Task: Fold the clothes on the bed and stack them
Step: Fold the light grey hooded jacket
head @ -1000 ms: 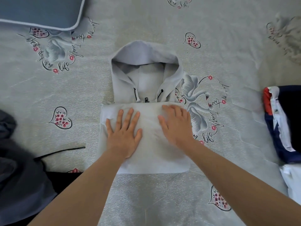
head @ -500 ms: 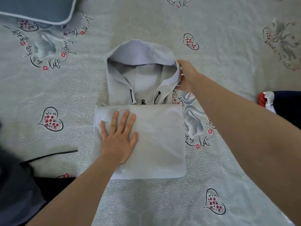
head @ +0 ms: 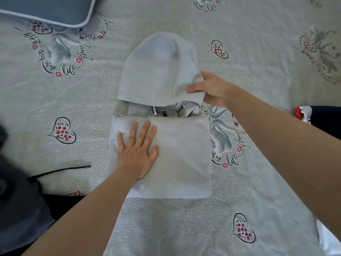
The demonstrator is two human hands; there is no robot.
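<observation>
Grey hoodie [head: 171,159] lies mid-frame on the bed [head: 239,209], body folded to a square. Left hand [head: 137,150] lies flat, fingers straight, likely pinning the fold so it won't shift. Right hand [head: 210,89] pinches the hood [head: 158,71] edge, thumb on top, probably to flip it onto the body. Fingers under cloth hidden. Dark clothes [head: 16,200] lower left blurred; folded pile [head: 323,115] at right edge cut off.

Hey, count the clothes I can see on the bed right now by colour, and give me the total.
Light grey: 1, the hoodie
Dark grey or black: 1 pile, pieces unclear
Navy, white and red: 1 garment
White: 1 piece
Total: 4
</observation>
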